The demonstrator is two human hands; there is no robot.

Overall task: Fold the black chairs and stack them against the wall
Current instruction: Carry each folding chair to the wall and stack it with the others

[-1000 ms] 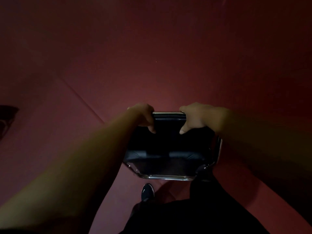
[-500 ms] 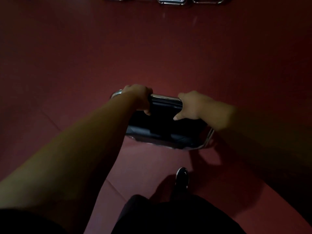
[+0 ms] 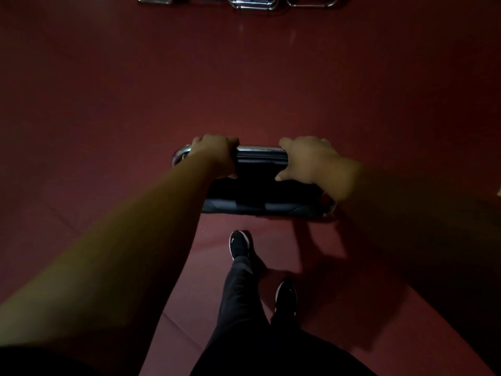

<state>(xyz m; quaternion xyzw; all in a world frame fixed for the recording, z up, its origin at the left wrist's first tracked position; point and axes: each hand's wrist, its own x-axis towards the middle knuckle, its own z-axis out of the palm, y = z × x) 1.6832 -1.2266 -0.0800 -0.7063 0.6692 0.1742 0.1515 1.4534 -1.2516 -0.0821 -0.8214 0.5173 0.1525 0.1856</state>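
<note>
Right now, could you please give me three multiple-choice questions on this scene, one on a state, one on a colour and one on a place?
1. How is the chair held?
A) by one hand
B) by nobody
C) by both hands

2. What colour is the floor?
A) grey
B) dark red
C) green

3. Where are the other metal frames?
A) at the view's top edge, ahead
B) on a table
C) on a shelf

Answers:
1. C, the left hand and right hand both curl over its top.
2. B, the floor is dark red throughout.
3. A, the shiny frames line the top edge.
</note>
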